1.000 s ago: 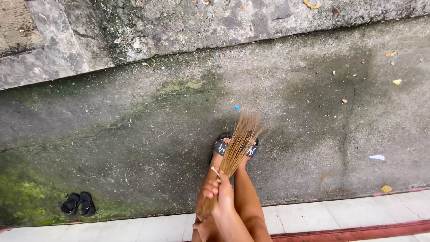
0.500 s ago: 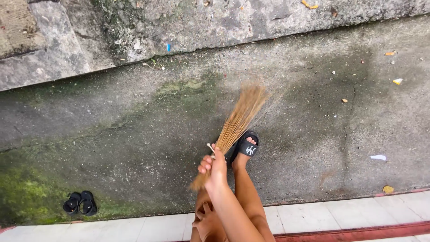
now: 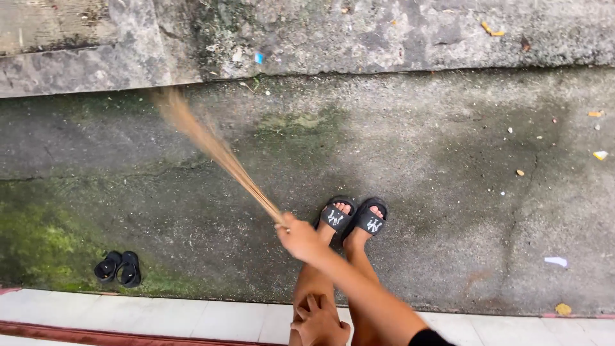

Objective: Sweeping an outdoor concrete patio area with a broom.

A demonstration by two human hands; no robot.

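The straw broom (image 3: 218, 154) (blurred at its tip) slants up-left over mossy concrete, base gripped.

Arms: both are seen bare from wrist to elbow; no watch, bracelet or ring can be made out.
Sleeve: a black sleeve edge (image 3: 428, 337) is seen high on the right arm, at the bottom border of the view.
Right hand (image 3: 300, 238): no glove is worn.
Left hand (image 3: 320, 325): no glove is worn.
Legs: the lower legs are left uncovered.
Footwear: black slide sandals (image 3: 353, 216) with a white emblem on each wide strap are worn, and the toes are left open.
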